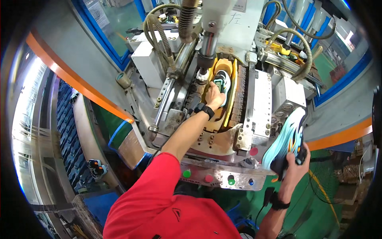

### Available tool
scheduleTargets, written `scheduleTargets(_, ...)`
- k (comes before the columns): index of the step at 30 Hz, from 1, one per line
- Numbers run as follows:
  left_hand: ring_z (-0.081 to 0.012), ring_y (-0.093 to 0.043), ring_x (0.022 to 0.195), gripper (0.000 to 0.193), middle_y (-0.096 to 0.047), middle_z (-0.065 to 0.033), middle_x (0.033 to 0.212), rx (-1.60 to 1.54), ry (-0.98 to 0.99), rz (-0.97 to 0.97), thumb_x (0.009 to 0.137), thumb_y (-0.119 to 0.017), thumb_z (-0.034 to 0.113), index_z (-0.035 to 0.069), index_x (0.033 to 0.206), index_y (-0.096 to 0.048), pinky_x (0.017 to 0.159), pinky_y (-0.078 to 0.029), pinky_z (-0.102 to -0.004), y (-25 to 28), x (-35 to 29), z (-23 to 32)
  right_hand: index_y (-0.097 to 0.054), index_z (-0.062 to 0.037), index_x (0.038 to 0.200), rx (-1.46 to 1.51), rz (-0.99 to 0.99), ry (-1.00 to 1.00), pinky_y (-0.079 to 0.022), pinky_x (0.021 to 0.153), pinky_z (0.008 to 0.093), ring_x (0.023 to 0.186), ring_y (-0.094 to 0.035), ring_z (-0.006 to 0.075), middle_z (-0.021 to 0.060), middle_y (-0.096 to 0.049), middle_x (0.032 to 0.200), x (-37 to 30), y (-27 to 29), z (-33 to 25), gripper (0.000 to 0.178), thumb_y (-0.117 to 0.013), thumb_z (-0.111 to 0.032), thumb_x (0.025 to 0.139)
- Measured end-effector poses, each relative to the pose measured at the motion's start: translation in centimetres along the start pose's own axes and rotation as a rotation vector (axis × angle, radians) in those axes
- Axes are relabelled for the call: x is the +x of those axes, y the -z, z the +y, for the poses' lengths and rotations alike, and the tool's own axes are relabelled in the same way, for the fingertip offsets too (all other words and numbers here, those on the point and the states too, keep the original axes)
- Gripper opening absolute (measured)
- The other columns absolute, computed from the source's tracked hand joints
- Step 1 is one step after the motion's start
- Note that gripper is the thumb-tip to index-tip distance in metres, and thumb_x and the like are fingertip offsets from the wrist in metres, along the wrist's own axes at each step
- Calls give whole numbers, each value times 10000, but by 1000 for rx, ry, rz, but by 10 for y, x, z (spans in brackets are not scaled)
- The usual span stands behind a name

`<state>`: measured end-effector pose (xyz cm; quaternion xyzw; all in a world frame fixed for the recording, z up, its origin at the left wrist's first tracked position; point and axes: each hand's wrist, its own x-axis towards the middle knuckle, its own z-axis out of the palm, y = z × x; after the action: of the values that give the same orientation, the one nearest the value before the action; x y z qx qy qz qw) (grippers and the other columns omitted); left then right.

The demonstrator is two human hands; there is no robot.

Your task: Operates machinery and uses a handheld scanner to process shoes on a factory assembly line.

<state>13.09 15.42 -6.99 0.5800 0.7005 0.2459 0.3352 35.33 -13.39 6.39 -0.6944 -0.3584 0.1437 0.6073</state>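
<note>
My left hand (215, 98) reaches into the press, its fingers closed on the near part of a sports shoe (224, 82). That shoe, black and white with pale green, sits sole down in a yellow mould (230, 115); my fingers partly hide its opening. Off the machine's right front corner, my right hand (297, 164) grips a second sports shoe (287, 137) by its black heel end. This one is tilted toe up, with its light blue and white sole side showing and orange accents.
A metal press column (209, 44) stands beside the mould. A front panel (217, 177) carries several coloured buttons. Hoses (184, 20) hang at the upper left. Orange curved guards (79, 79) flank the station. Farther left, a small dark shoe (96, 169) lies beside a blue-black ridged belt (71, 131).
</note>
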Motion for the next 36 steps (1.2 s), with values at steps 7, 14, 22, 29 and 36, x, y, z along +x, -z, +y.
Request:
scheduleTargets(7,-166,-667,854,285,-681,-72,1010,-1118,229,-568,861,-684,107,15,1123,-622,729,-559,-319,99,-102,-46,-618,35,1077,-203,-413,-50,-509,726,285,787,-623,153,97,-667,866,114,-126,-27,423,-741,-160,722)
scheduleTargets(14,-153,-593,1054,641,-588,-92,1212,-1126,290,-329,813,-735,67,-69,1368,-443,910,-504,-329,220,-256,-115,-664,49,967,-818,-658,4,-535,850,401,970,-681,341,227,-691,1041,101,-327,2,462,-766,-295,676)
scheduleTargets(22,-185,-566,1157,733,-553,-133,1298,-1136,246,125,798,-754,97,-117,1389,-375,1017,-430,-316,275,-362,-176,-451,3,1111,-886,-339,207,-537,832,472,947,-662,406,233,-653,1007,63,-401,92,469,-690,-193,759)
scheduleTargets(29,-189,-608,1098,499,-585,-108,1231,-1230,342,437,892,-615,39,-56,1350,-440,954,-497,-335,238,-418,-181,-602,-8,1064,-199,-751,726,-495,771,453,901,-607,408,190,-628,988,-93,-288,-8,256,-632,-41,812)
scheduleTargets(36,-153,-622,1035,457,-614,-87,1183,-1321,381,388,912,-638,95,-40,1321,-485,887,-532,-337,191,-435,-165,-603,-37,997,-109,-1214,667,-460,842,449,956,-564,366,163,-595,986,-244,-234,133,141,-564,-55,863)
